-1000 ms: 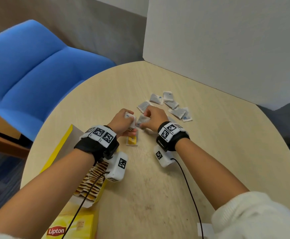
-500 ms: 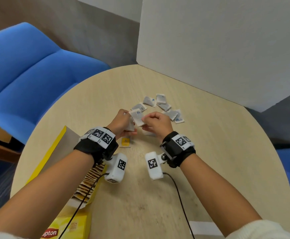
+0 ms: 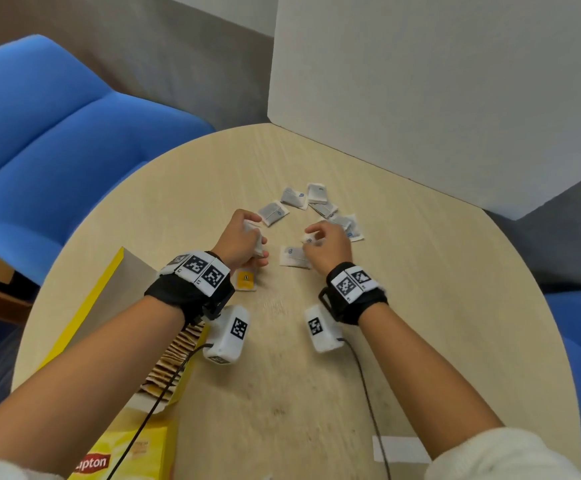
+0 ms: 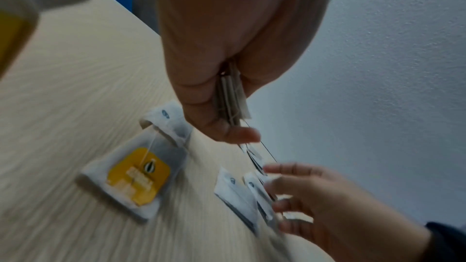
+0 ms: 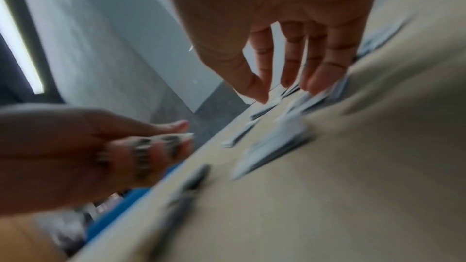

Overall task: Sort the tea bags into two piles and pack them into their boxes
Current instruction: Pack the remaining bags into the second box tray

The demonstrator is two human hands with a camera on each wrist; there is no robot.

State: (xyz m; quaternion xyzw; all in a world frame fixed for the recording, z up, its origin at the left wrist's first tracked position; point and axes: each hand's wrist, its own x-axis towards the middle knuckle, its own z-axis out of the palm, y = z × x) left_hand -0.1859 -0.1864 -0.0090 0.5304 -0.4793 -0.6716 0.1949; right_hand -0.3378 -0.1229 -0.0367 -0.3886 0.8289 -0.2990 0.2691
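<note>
**Left hand holds a stack of tea bags; right hand reaches into the loose ones**

The yellow Lipton box [image 3: 109,455] lies open at the near left edge of the round counter [image 3: 420,306], tan bags lined up inside. Just beyond the box, the left hand [image 3: 239,242] has its grip closed round a stack of white tea bags [image 4: 230,95], thumb and fingers pinching them edge-on. Beside that hand, a yellow-tagged tea bag [image 3: 246,280] lies flat on the counter. To its right a blue-marked tea bag [image 3: 294,257] lies flat, touching the right hand [image 3: 327,245]. The right hand's grip is loosely curled, fingertips [image 5: 317,85] down among the bags; whether it pinches one I cannot tell. Beyond both hands, the scattered blue-marked bags [image 3: 316,202] form a loose arc.
</note>
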